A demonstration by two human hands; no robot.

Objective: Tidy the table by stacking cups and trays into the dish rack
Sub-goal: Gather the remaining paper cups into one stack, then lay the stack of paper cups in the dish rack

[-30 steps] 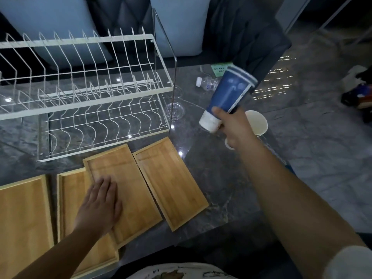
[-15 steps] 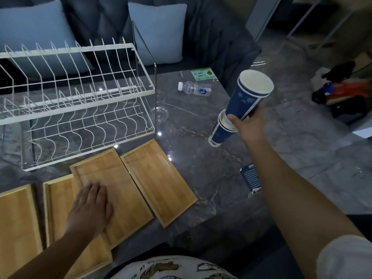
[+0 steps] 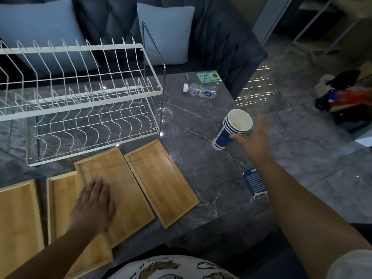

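A tilted stack of blue paper cups (image 3: pixel 231 130) has its base low over the dark marble table (image 3: pixel 201 158), right of centre. My right hand (image 3: pixel 254 137) is beside the stack with fingers spread straight, and only the thumb touches the cups. My left hand (image 3: pixel 94 204) rests flat on a bamboo tray (image 3: pixel 120 178) that overlaps another tray (image 3: pixel 62 190). A third tray (image 3: pixel 161 182) lies to its right and one more tray (image 3: pixel 18 214) at the far left. The white wire dish rack (image 3: pixel 80 93) stands behind the trays with nothing in it.
A plastic water bottle (image 3: pixel 199 91) lies on its side behind the cups, near a green card (image 3: pixel 208 76). Clear glasses (image 3: pixel 165 115) stand against the rack's right end. A blue leaflet (image 3: pixel 254 185) lies at the table's right edge. Sofa cushions sit behind the table.
The cups in my right hand have come together into one stack and dropped toward the table. My right hand has opened its fingers. The left hand stays on the tray.
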